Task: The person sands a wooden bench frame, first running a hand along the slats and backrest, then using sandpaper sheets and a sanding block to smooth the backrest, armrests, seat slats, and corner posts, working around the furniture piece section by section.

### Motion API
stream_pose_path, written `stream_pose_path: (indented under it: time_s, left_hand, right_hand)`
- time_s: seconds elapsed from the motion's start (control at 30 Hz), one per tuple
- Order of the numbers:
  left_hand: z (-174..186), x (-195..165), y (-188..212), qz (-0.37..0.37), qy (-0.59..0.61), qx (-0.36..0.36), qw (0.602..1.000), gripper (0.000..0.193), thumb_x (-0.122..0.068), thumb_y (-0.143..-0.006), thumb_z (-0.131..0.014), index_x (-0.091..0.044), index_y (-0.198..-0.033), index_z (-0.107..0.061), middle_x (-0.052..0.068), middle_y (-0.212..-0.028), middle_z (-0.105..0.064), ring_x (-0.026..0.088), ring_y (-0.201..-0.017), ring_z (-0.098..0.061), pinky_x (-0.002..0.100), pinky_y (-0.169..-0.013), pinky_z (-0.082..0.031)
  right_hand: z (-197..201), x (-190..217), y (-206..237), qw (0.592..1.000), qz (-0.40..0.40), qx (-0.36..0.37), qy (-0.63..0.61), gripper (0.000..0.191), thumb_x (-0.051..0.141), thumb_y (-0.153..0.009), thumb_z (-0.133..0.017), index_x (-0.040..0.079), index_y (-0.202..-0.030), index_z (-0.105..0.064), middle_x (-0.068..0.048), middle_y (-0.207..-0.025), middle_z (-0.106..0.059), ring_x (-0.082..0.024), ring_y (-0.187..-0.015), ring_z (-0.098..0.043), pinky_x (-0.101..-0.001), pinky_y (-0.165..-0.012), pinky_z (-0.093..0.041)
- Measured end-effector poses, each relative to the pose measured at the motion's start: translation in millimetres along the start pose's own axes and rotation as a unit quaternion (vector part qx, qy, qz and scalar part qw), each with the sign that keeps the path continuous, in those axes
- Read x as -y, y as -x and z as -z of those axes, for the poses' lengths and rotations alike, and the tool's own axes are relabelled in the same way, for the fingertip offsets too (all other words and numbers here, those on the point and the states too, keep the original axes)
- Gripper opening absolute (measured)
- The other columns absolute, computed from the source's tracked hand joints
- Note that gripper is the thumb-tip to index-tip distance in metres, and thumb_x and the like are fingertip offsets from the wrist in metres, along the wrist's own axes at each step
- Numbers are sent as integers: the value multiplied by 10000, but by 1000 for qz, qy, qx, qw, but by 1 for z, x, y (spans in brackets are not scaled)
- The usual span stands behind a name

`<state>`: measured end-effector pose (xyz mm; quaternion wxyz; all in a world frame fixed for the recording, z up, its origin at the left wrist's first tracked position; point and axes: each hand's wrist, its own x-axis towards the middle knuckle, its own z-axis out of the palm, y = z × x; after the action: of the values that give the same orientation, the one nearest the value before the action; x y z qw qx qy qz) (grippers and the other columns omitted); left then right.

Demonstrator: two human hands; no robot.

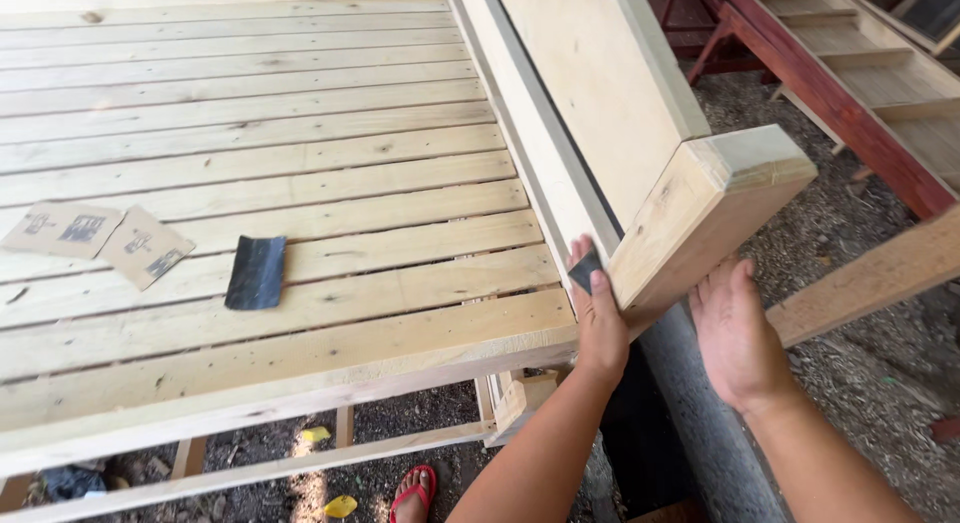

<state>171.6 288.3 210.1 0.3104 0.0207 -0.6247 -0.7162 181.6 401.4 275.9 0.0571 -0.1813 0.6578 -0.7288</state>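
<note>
In the head view, the person stands at the near right corner of a slatted bed frame (pixel 300 163) of pale, unpainted wood. The left hand (pixel 600 318) pinches a small dark piece of sandpaper (pixel 584 270) between thumb and fingers and presses it against the inner face of the corner post (pixel 700 208), right where the post meets the side rail (pixel 545 143). The right hand (pixel 735 333) is open, its fingers straight, the palm flat against the post's outer face just under its lower edge; it grips nothing.

On the slats near the frame's left edge lie two brown sandpaper sheets (pixel 100 238), backs up, touching each other, and just beside them, toward the middle, a curled dark sandpaper strip (pixel 256 272).

As a judgement, the sanding seems well on: the slats and rail look smooth and even in colour, and the used-looking sheets lie set aside. The post's corner joint is the part in hand, and no stain or paint shows on the wood. A red-stained frame (pixel 830 93) stands well apart on the ground beyond the post.
</note>
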Motion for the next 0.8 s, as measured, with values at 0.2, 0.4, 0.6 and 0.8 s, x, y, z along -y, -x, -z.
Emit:
stream_pose_path:
  time_s: [0.2,0.4,0.6,0.8]
  left_hand:
    - [-37,-22,-28,-62,-41,-2,997,636,-388,-1112,-229,-28,-1626,-329,196,-1717,-269,366,-1623,-157,454,-1300,-112]
    - [-19,-17,-25,-149,-94,48,983,626,-381,-1138,-201,-20,-1643,-278,179,-1739,-232,361,-1651,-136,454,-1332,-78]
    - [-6,-13,-4,28,51,-16,998,607,-359,-1093,-269,-30,-1602,-271,155,-1710,-232,336,-1615,-147,424,-1290,-113]
    - [-34,-45,-36,-160,-30,47,986,632,-422,-1152,-213,-56,-1661,-294,169,-1765,-256,359,-1693,-97,476,-1356,-24]
  right_hand:
    - [2,10,1,999,2,42,-3,901,679,-977,-228,79,-1637,-100,-115,-1731,-158,-249,-1596,-131,-415,-1259,-85]
    - [6,-2,1,999,-2,29,-26,850,627,-1011,-223,53,-1629,-122,-129,-1732,-161,-251,-1599,-121,-408,-1264,-73]
    - [3,2,4,999,-23,32,-13,848,625,-1006,-180,60,-1630,-78,-105,-1743,-90,-221,-1606,-48,-393,-1259,-37]
    - [-2,8,5,999,-30,37,-11,840,615,-1000,-196,79,-1632,-56,-118,-1742,-97,-234,-1598,-80,-408,-1256,-71]
